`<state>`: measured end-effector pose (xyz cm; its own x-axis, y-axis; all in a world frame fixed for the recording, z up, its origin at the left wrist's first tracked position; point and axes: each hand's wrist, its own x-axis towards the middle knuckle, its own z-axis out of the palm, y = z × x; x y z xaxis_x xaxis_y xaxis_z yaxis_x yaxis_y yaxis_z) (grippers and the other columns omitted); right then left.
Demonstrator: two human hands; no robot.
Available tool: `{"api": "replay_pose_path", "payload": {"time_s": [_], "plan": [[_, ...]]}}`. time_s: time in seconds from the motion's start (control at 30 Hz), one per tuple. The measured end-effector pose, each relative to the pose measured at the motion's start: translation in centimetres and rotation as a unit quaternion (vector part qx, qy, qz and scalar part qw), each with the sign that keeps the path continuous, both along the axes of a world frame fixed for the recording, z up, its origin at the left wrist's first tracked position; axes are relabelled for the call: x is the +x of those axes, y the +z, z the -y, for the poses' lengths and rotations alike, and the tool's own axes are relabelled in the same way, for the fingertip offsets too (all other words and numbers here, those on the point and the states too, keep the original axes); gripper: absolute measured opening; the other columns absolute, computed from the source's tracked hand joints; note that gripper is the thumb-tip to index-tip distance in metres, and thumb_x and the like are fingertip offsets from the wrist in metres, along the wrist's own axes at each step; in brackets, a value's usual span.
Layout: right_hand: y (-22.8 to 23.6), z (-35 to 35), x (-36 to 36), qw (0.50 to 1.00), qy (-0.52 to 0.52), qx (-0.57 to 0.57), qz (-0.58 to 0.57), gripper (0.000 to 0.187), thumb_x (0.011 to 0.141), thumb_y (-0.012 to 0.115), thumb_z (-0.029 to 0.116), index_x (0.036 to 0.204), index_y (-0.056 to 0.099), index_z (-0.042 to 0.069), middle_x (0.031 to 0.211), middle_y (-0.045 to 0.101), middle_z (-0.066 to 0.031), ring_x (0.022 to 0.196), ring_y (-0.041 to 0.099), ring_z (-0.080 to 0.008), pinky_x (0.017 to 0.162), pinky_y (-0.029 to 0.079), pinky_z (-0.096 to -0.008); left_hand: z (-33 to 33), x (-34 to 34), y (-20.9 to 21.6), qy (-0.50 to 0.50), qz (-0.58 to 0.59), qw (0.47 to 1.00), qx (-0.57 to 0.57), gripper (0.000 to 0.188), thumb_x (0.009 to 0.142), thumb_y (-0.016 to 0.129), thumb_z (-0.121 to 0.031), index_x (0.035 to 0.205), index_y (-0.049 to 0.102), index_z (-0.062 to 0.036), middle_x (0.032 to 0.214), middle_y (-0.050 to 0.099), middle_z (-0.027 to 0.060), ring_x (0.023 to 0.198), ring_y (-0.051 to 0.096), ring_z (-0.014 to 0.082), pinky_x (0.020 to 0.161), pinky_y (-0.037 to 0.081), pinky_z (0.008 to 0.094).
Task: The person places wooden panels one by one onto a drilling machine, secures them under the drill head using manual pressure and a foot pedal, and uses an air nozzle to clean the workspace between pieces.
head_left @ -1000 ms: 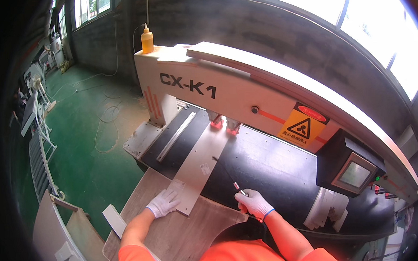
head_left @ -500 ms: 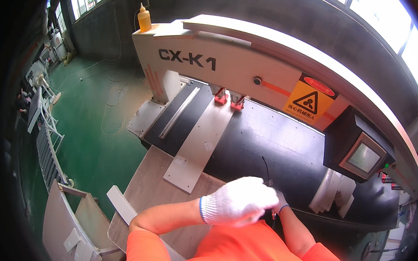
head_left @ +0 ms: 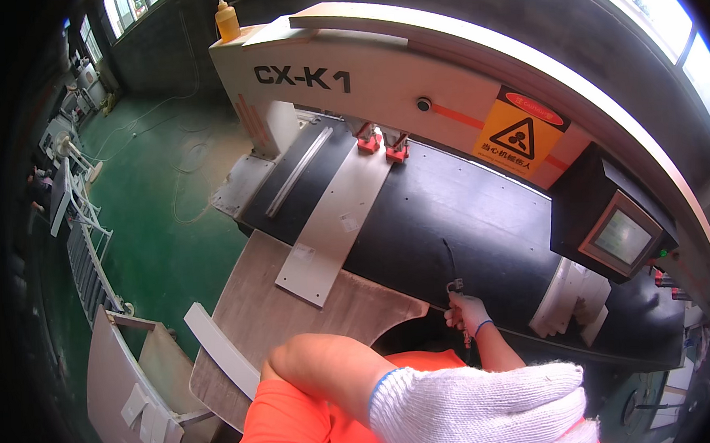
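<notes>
My right hand (head_left: 471,314), in a white knit glove, is closed around an air blow gun (head_left: 455,284). Its thin black nozzle points away over the dark machine table (head_left: 482,224), and a hose hangs below the grip. Across the front of my orange shirt (head_left: 316,425) reaches my left hand (head_left: 490,409), gloved as well, its fingers stretched out and nothing visible in them. Left of the blow gun, a long white panel (head_left: 331,222) with small holes and labels lies on the table. Its far end is at two red clamps (head_left: 397,153); its near end rests over a wood-grain board (head_left: 240,306).
The machine's beam (head_left: 412,76) spans above the table, with a screen box (head_left: 619,238) at right. White strips (head_left: 568,299) lie on the table's right part. A white board (head_left: 218,346) rests at lower left. A yellow bottle (head_left: 227,23) stands on top.
My left hand has moved right and down, closer to my body, uncovering my right hand and the blow gun. The view has shifted slightly. The white panel stays in place.
</notes>
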<state>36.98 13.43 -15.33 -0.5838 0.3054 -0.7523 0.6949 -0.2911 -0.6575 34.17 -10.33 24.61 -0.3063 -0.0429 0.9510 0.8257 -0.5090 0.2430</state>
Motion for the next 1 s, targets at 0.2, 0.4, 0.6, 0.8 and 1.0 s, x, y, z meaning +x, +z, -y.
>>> {"api": "replay_pose_path", "payload": {"time_s": [0.2, 0.4, 0.6, 0.8, 1.0], "plan": [[-1.8, -1.3, 0.5, 0.999, 0.015, 0.027, -0.031, 0.042, 0.104, 0.073, 0.050, 0.101, 0.064, 0.009, 0.082, 0.077, -0.0122, 0.058, 0.069, -0.0204, 0.047, 0.040, -0.0313, 2.4, -9.0, -10.3, 0.019, -0.009, 0.947, -0.320, 0.048, 0.093, 0.081, -0.020, 0.134, 0.070, 0.0026, 0.127, 0.075, 0.0228, 0.115, 0.075, 0.0399, 0.105, 0.059, 0.0510], [0.1, -0.6, -0.3, 1.000, 0.011, -0.013, -0.003, 0.045, 0.107, 0.068, 0.050, 0.105, 0.065, 0.005, 0.084, 0.078, -0.0144, 0.063, 0.074, -0.0239, 0.046, 0.043, -0.0317, 11.7, -19.2, -33.7, 0.395, 0.224, 0.473, -0.755, 0.130, 0.075, 0.081, -0.076, 0.171, 0.033, -0.0028, 0.175, 0.031, 0.0279, 0.160, 0.027, 0.0514, 0.132, 0.018, 0.0654], [0.0, -0.6, -0.3, 1.000, 0.002, -0.019, -0.001, 0.043, 0.107, 0.068, 0.049, 0.104, 0.065, 0.006, 0.084, 0.078, -0.0137, 0.062, 0.074, -0.0238, 0.046, 0.042, -0.0316, 14.9, -19.9, -35.3, 0.392, 0.315, 0.339, -0.795, 0.145, 0.065, 0.084, -0.077, 0.176, 0.023, -0.0085, 0.176, 0.022, 0.0248, 0.155, 0.028, 0.0499, 0.124, 0.026, 0.0676], [0.0, -0.6, 0.1, 1.000, -0.004, -0.015, 0.006, 0.042, 0.107, 0.068, 0.049, 0.103, 0.065, 0.007, 0.084, 0.078, -0.0125, 0.062, 0.074, -0.0227, 0.046, 0.042, -0.0312, 13.9, -19.8, -34.3, 0.399, 0.311, 0.353, -0.787, 0.131, 0.067, 0.082, -0.070, 0.174, 0.031, -0.0118, 0.171, 0.029, 0.0236, 0.149, 0.034, 0.0490, 0.122, 0.028, 0.0644], [0.8, -0.1, 0.0, 1.000, 0.001, 0.009, 0.007, 0.041, 0.104, 0.071, 0.047, 0.100, 0.066, 0.007, 0.083, 0.078, -0.0130, 0.062, 0.073, -0.0215, 0.047, 0.044, -0.0317, 13.5, -19.1, -33.2, 0.407, 0.317, 0.371, -0.772, 0.121, 0.069, 0.079, -0.062, 0.170, 0.037, -0.0099, 0.168, 0.032, 0.0232, 0.147, 0.035, 0.0479, 0.122, 0.027, 0.0617]]}}
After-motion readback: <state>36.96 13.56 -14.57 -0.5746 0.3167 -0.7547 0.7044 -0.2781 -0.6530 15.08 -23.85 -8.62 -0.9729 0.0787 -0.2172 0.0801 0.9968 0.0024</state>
